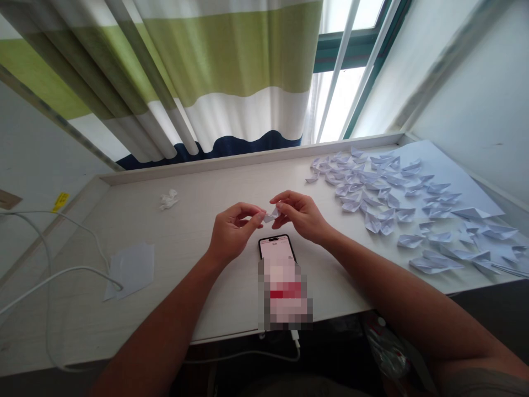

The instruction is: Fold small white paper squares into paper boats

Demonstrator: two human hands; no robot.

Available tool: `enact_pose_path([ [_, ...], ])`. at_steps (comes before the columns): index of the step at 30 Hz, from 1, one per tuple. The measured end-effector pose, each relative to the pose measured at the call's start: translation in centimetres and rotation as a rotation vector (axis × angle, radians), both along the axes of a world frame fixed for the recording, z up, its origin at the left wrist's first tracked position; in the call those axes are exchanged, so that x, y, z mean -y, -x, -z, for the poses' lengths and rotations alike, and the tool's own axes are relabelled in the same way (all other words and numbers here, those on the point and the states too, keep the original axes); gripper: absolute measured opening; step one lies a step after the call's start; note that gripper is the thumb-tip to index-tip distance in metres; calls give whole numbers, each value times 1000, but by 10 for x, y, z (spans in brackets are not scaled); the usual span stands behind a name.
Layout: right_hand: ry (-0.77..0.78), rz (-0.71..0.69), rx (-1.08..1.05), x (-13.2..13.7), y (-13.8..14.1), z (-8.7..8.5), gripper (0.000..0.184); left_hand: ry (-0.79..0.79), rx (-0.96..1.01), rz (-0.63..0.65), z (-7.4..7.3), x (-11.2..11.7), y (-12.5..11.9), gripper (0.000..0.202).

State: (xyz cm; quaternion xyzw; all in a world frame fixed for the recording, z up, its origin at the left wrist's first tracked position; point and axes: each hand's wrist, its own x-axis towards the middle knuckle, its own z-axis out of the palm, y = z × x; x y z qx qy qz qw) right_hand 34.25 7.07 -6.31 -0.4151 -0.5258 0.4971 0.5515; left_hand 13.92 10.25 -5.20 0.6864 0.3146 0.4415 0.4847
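Between my two hands, above the white desk, is a small folded white paper boat (270, 216). My left hand (233, 229) pinches its left end between thumb and fingers. At the right end, the thumb and fingertips of my right hand (300, 214) are closed on it too. Below the hands lies a phone (275, 248), its lit screen partly blurred out. Many similar white paper boats (388, 182) cover the right side of the desk.
A crumpled tissue (168, 199) lies at the back left. White paper sheets (132, 267) sit at the left under a white cable (82, 269). A large white sheet (446, 171) lies at the far right. A raised ledge (248, 159) runs along the back below the curtain (231, 55).
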Motion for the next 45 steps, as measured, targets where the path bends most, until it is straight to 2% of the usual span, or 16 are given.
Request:
enact_pose_path([
  [4,18,-11,-28,-2,-1,1,30,-140,-94,4,0,-2,3,18],
  [7,4,-12,-54,-2,-1,3,34,-303,-129,48,1,-5,4,22],
  [9,-15,-11,-58,-2,0,3,37,-424,-148,68,2,-7,5,18],
  [14,-28,0,-48,-1,0,3,33,-639,-165,-11,4,-11,6,9],
  [18,-22,-13,-19,0,-1,1,23,-601,-181,-54,6,-13,7,9],
  [21,-66,-19,105,0,-2,3,14,-560,-211,-37,10,-15,8,11],
  [24,-111,-22,251,-1,-4,6,25,-569,-232,-15,12,-16,8,11],
  [27,-127,-27,308,-2,-5,8,33,-564,-247,-9,12,-17,9,11],
  [33,12,-118,105,-2,-4,4,21,-613,-264,32,12,-17,9,13],
  [37,141,-115,-48,-1,1,1,31,-728,-257,53,11,-17,7,12],
  [40,188,-84,-60,0,3,0,28,-783,-263,49,10,-15,5,11],
  [45,173,-56,-2,0,3,-1,22,-811,-275,58,10,-12,2,10],
])
